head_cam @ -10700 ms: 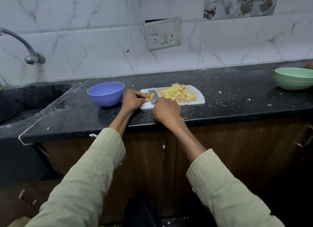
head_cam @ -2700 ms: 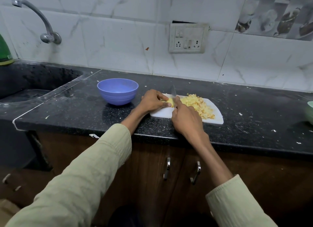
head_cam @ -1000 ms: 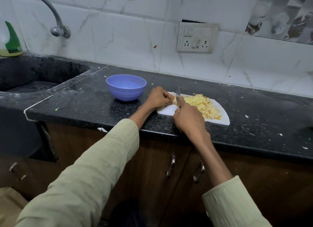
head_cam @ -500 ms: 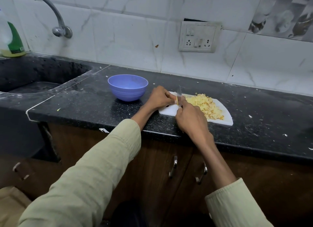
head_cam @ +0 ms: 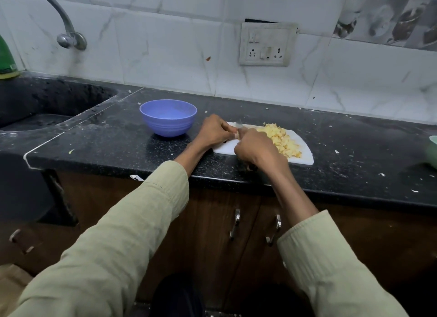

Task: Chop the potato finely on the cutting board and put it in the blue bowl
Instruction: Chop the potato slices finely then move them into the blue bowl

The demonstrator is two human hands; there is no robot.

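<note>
A white cutting board (head_cam: 305, 156) lies on the black counter with a heap of chopped yellow potato (head_cam: 281, 139) on its right half. My left hand (head_cam: 214, 131) pins a small remaining potato piece at the board's left end; the piece is almost hidden between my hands. My right hand (head_cam: 255, 148) grips a knife (head_cam: 239, 125), of which only the blade tip shows above my fingers. The blue bowl (head_cam: 168, 117) stands empty on the counter just left of my left hand.
A dark sink (head_cam: 40, 108) with a metal tap (head_cam: 63, 25) lies at the left, a green bottle (head_cam: 7, 59) on its edge. A green bowl (head_cam: 433, 151) shows at the right border. A wall socket (head_cam: 267, 44) sits above the board. Potato scraps dot the counter.
The knife blade has dropped lower between my hands since half a second ago, and the yellow piece under my left fingers is now hidden. The bowl and board have stayed in place.
</note>
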